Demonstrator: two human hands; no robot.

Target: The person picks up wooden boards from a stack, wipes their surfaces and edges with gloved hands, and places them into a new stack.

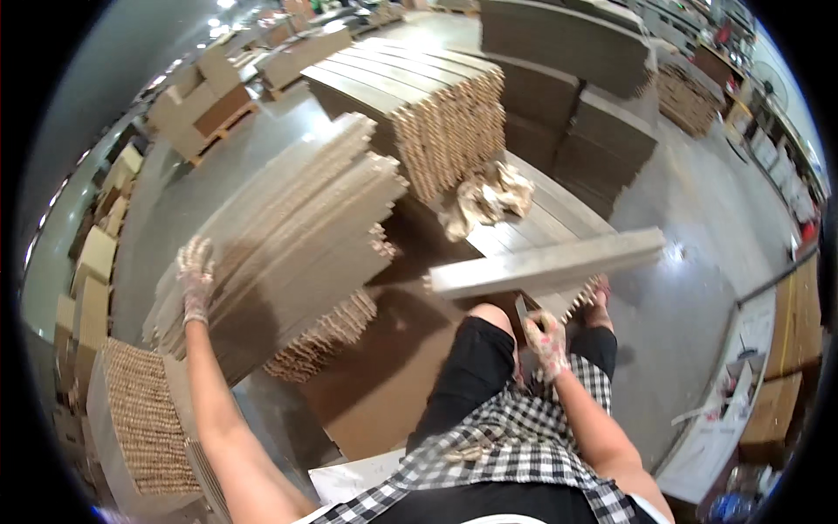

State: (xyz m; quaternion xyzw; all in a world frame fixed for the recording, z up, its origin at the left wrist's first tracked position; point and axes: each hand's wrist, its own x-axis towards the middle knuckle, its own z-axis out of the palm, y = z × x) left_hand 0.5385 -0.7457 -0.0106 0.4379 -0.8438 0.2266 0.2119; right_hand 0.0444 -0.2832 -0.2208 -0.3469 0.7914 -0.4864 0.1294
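My left hand [195,275], in a patterned glove, lies with its fingers stretched over the far left edge of a tilted stack of long grey-brown cardboard strips [297,236]. In front of my right thigh, my gloved right hand [548,341] is closed around a tool with a short flat blade [521,307] that sticks up from the fist; its handle is hidden. Just beyond that hand, a pale long cardboard bar [550,260] rests across a layer of flat strips [550,196]. A crumpled cream cloth or glove [489,199] sits on this layer.
Behind stands a tall block of strips with ragged honeycomb ends [449,131]. Dark stacked boards [567,44] rise at the back right. Brown cardboard [375,375] lies between the left stack and my knees. Another ragged-ended stack [148,419] is at lower left, and a white panel [724,410] at right.
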